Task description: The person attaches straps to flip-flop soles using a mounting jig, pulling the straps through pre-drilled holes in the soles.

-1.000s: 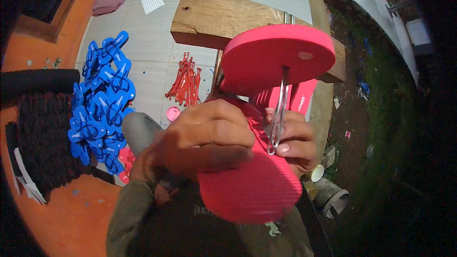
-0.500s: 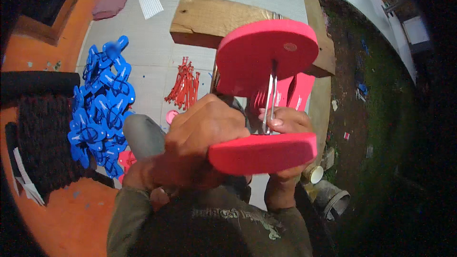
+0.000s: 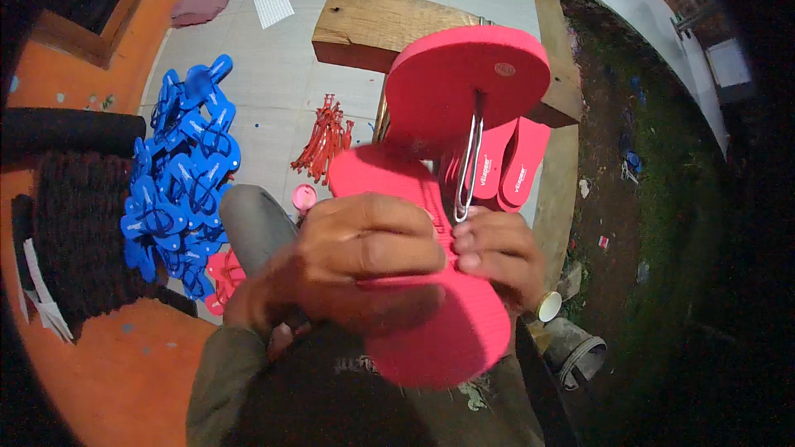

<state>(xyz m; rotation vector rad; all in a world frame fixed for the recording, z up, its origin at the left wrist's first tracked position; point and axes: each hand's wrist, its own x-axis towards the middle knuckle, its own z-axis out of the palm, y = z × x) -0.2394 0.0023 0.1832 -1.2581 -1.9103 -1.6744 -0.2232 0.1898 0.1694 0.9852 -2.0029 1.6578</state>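
Note:
My left hand (image 3: 368,252) is closed around the middle of a pink flip-flop sole (image 3: 451,335), which lies tilted in front of my body with a ribbed face toward me. My right hand (image 3: 501,252) has its fingers bent onto the sole's right side, beside the lower end of a looped metal rod (image 3: 469,174). Above, a second pink sole (image 3: 464,74) is pierced by this rod and stands against a wooden beam (image 3: 389,29). Whether the rod's tip touches the lower sole, I cannot tell. My left fingers partly cover the lower sole.
Blue flip-flops (image 3: 182,190) are heaped at the left, near a dark roll (image 3: 70,136). Red straps (image 3: 325,145) lie bundled mid-floor by a small pink pot (image 3: 304,197). More pink soles (image 3: 522,165) stand behind my right hand. A bucket (image 3: 580,356) is at the lower right.
The lower sole has turned from edge-on to showing its broad ribbed face. My left hand has moved lower over it, and my right fingers now rest on its near face. The upper sole stays on the rod.

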